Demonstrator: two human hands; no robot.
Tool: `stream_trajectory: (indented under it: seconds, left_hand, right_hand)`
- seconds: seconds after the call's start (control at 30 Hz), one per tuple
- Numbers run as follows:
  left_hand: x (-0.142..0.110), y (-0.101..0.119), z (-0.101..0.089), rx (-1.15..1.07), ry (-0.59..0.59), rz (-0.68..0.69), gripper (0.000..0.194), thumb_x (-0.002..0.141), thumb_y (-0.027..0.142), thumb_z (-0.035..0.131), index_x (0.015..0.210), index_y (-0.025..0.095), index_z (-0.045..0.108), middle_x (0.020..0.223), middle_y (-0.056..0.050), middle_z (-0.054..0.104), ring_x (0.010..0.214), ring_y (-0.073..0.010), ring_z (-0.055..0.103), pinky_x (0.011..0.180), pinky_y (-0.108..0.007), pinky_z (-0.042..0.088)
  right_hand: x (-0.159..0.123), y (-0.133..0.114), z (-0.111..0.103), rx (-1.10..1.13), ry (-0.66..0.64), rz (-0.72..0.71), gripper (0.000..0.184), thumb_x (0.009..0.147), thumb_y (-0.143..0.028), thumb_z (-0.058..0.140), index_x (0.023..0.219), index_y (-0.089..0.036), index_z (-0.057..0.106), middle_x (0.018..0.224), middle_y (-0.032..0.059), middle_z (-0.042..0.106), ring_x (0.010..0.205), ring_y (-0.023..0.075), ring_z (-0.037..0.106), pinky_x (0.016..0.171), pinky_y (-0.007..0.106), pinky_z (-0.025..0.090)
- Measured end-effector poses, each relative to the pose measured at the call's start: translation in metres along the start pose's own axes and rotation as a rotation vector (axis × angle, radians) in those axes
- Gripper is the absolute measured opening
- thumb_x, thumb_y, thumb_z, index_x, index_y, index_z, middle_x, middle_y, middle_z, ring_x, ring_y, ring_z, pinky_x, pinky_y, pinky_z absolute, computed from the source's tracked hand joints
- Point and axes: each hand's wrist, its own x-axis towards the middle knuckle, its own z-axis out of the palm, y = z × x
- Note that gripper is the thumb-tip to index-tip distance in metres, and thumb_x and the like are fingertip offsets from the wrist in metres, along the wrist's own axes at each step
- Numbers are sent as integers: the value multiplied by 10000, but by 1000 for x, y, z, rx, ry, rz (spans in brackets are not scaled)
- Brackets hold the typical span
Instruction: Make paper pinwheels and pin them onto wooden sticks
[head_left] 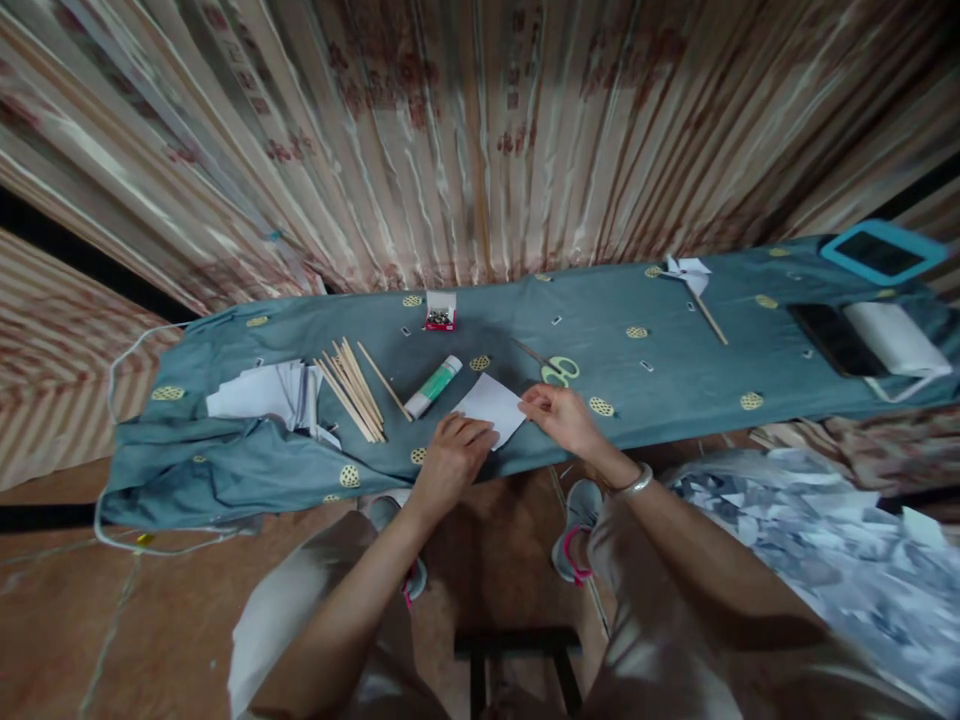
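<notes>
A small square of white paper [491,400] lies cornerwise at the front of the cloth-covered table, between my two hands. My left hand [454,455] is closed over its lower left edge, with the fingers bent together and partly hiding that side. At the right corner my right hand [561,415] pinches the paper between thumb and fingertips. Just left of the sheet is a green and white glue tube [435,387]. Scissors with pale green handles [559,371] rest behind my right hand.
Several thin wooden sticks [352,390] and a stack of white paper [262,393] lie at left. A small red box of metal pins [440,313] stands behind. Rightward are a paper pinwheel on a stick [690,278], a dark phone [836,340] and a blue-framed device [883,250]. A bag of paper scraps [817,540] sits below right.
</notes>
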Motion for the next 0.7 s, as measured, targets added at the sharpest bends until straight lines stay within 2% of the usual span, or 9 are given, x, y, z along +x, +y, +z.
stream_trajectory:
  seconds: [0.1,0.17,0.27,0.33,0.37,0.47,0.6,0.7]
  left_hand:
    - [0,0,5,-29,-35,-14,186,924,174,545,1046,183,685,1081,-91,714,999,-225,617,852,-396,528]
    - [1,-1,6,-84,-26,-50,199,936,196,533,1052,186,694,1070,-96,718,992,-223,625,837,-390,538]
    - [6,-2,5,-242,47,-123,221,960,242,504,1042,187,702,996,-83,733,942,-200,654,845,-363,551]
    - [11,-2,4,-331,90,-173,234,969,268,493,1011,180,706,952,-76,739,911,-189,672,838,-337,556]
    - [13,-2,4,-353,98,-192,241,971,276,490,993,175,708,937,-74,741,896,-187,679,830,-330,558]
    - [18,0,5,-354,76,-208,261,975,288,477,970,169,710,917,-75,741,868,-190,688,816,-330,559]
    - [18,3,7,-328,48,-159,252,973,287,475,1021,185,701,969,-79,736,909,-191,686,838,-336,561]
    - [15,5,10,-293,27,-115,234,969,253,477,1052,193,687,1000,-81,725,928,-188,679,845,-341,560]
  right_hand:
    - [-1,-3,-4,-175,-6,-37,93,807,-297,622,805,-219,673,643,-5,685,615,164,640,629,272,458]
    - [-2,-5,-7,-179,-19,-48,175,815,-298,627,962,-218,677,700,4,708,652,179,659,670,293,493]
    - [-6,-8,-13,-140,34,-197,358,819,-292,631,1169,-218,615,1083,81,721,969,225,681,877,367,516]
    - [-11,-12,-15,-122,20,-334,328,829,-262,615,1155,-227,616,1302,99,625,1184,230,601,1014,394,459]
    - [-14,-14,-15,-114,-22,-381,294,831,-238,606,1125,-228,624,1333,97,603,1223,222,577,1044,393,440]
    - [-21,-19,-7,-128,-147,-429,253,805,-159,608,1047,-224,642,1259,88,647,1177,205,608,1032,384,452]
    - [-21,-16,3,-237,-175,-445,227,797,-108,599,986,-216,664,1217,88,671,1154,212,618,1018,402,460]
    - [-18,-10,0,-331,-188,-451,202,811,-130,606,986,-205,673,1274,112,641,1200,237,587,1037,439,448]
